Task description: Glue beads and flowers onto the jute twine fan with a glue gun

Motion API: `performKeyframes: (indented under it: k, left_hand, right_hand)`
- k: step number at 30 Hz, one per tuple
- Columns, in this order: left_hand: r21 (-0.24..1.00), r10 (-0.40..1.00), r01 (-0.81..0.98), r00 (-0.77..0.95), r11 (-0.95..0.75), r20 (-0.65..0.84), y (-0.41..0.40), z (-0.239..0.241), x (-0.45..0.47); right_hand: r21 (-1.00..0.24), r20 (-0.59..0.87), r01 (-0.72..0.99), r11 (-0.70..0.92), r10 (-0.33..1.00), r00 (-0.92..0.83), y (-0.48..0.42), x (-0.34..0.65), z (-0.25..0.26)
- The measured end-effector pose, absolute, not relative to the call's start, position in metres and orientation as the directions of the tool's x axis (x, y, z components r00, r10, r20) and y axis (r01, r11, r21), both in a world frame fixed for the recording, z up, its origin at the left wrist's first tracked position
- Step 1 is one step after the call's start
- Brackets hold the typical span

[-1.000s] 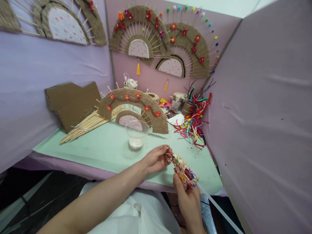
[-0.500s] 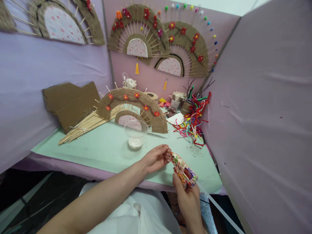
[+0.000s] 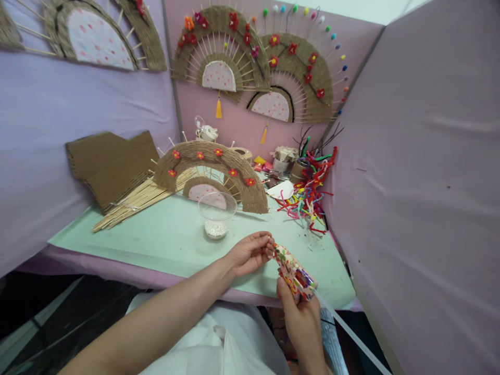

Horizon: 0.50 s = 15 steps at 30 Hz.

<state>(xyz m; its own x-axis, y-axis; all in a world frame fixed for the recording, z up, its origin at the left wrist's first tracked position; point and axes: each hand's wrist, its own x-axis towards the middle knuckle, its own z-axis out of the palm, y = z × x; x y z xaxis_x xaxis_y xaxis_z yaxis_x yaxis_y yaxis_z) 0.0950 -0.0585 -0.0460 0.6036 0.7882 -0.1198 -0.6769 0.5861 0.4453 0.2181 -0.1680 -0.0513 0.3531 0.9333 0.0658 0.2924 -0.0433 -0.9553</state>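
My right hand [image 3: 301,315] is wrapped round a flower-patterned hot glue gun [image 3: 294,272], a long whitish glue stick [image 3: 347,328] trailing from its rear. The nozzle points up and left, right at the fingertips of my left hand [image 3: 250,254]. Those fingers are pinched together; what they hold is too small to make out. Beyond the left hand stands a clear plastic cup [image 3: 216,229] with small white beads at its bottom. Behind the cup, a twine-wrapped fan [image 3: 244,179] with red flowers and a spotted half-round centre stands propped on the table.
On the pale green table [image 3: 156,247], wooden sticks [image 3: 133,205] and brown cardboard [image 3: 113,166] lie at left. Colourful pipe cleaners [image 3: 312,195] are heaped at right beside a white paper piece [image 3: 282,190]. Decorated fans [image 3: 216,31] hang on the back wall; a purple panel [image 3: 422,156] bounds the right.
The whole view has shifted very slightly. Both hands and the glue gun keep practically the same position, tip against the left fingertips.
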Motion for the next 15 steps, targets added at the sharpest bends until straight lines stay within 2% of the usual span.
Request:
performKeyframes:
  k: [7,15]
  left_hand:
    - [0.485,0.807,-0.681,0.582,0.548,-0.095,-0.059,-0.049,0.097]
    - [0.596,0.848,-0.648,0.517,0.474,-0.113,-0.06,-0.05,0.101]
  right_hand:
    - [-0.96,0.073,0.277,-0.032,0.93,0.36,-0.168,0.218,-0.053]
    - [-0.949,0.124,0.316,0.015,0.936,0.328,-0.17,0.22,-0.062]
